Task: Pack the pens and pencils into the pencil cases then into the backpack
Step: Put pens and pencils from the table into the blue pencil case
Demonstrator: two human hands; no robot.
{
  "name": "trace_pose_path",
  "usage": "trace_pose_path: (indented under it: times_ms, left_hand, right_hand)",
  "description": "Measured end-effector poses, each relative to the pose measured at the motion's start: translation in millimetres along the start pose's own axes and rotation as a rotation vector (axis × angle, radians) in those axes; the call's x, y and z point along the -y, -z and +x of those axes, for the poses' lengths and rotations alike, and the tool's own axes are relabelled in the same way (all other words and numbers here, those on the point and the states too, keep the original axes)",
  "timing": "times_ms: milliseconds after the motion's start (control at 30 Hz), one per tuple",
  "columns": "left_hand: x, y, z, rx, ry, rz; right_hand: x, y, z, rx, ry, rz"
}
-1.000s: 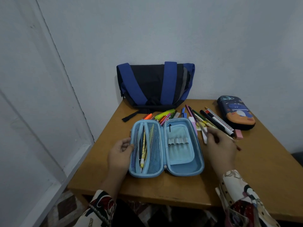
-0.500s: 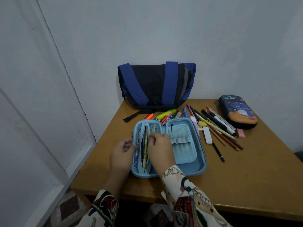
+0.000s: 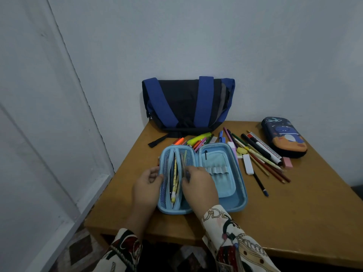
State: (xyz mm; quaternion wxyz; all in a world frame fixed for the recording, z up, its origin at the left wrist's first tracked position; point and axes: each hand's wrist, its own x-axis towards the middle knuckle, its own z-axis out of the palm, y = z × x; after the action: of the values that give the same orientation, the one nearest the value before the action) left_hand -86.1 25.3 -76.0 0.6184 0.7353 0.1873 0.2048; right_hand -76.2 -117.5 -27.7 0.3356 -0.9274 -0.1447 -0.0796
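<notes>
No legible writing on pencil case point(image 3: 222, 201)

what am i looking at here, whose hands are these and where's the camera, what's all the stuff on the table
There is no machine here: a person wears a wide-angle camera on the head, so it looks down at their own two hands.

On the brown wooden table lies an open light blue hard-shell pencil case. The left hand holds the case's left edge by its mesh pocket. The right hand pinches a pencil at that pocket; the pencil is too blurred to describe.

Behind the case lies a loose heap of coloured pens and pencils, with a white eraser and a pink eraser. A closed dark blue pencil case with an orange space print sits at the right. A black and blue fabric backpack leans against the wall.
</notes>
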Motion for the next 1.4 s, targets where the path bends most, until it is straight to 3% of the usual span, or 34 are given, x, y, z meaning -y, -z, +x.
trace_pose_path:
  times_ms: [333,667,1200,1400]
  left_hand:
    - [-2.0,0.4,-1.2,0.001,0.007,0.012]
    - [0.2,1.4,-0.8,0.008,0.006,0.004]
    - [-3.9,0.8,-3.3,-0.001,0.0,0.019]
    - [-4.4,1.3,-4.1,0.001,0.002,0.015]
  right_hand:
    - [10.1,11.3,12.8,0.112,0.008,-0.204]
    - [19.7,14.8,5.0,0.182,-0.112,0.092]
    - [10.8,4.4,8.0,0.113,-0.068,-0.043]
    - [10.5,8.2,4.6,0.046,-0.026,0.024]
